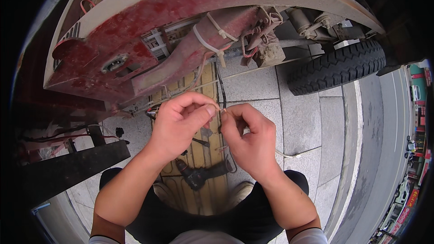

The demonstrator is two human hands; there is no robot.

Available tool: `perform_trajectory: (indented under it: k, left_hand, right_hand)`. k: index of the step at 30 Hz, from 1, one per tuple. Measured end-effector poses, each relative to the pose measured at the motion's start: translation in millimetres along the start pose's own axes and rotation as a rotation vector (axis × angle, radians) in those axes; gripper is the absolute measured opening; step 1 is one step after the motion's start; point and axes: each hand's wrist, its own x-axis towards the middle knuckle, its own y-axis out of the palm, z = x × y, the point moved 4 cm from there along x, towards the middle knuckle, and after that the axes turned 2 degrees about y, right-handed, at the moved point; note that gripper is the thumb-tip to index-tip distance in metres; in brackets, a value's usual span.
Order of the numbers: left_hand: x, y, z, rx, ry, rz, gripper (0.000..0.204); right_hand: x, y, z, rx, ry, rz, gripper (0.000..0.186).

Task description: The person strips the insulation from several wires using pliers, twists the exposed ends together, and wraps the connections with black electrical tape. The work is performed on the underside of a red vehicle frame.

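Note:
My left hand (181, 126) pinches a thin stripped wire end (218, 109) between thumb and forefinger at the centre of the view. Just to its right, my right hand (248, 140) is closed, thumb and forefinger on the end of a black cable (223, 92) that hangs from the vehicle's underside; the fingertips of both hands almost meet. Above them is a red-painted metal frame (113, 40) with pale cable ties and hanging wires. On the ground below my hands lies a black power drill (196, 174) among some cables.
A tyre (337, 68) stands at the upper right. A black metal beam (72, 162) juts in at the lower left. Paving slabs (298, 122) and a yellow tactile strip (167, 185) lie below. A road (389, 122) with parked vehicles runs along the right edge.

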Motion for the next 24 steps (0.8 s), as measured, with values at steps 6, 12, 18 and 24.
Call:
perform_trajectory:
  k: [6,12,18,24]
  left_hand:
    - [-5,19,-28,0.673,0.509,0.004,0.018]
    - [3,7,-22,0.557,0.425,-0.008,0.017]
    - [4,3,-13,0.421,0.396,-0.016,0.013]
    - [2,3,-7,0.307,0.112,-0.005,0.009]
  right_hand:
    - [2,1,2,-0.179,-0.209,-0.002,0.009]
    - [9,9,-24,0.657,0.392,0.333,0.011]
    - [8,15,-25,1.214,0.73,0.466,0.028]
    - [-6,-2,5,-0.192,-0.099,-0.056,0.03]
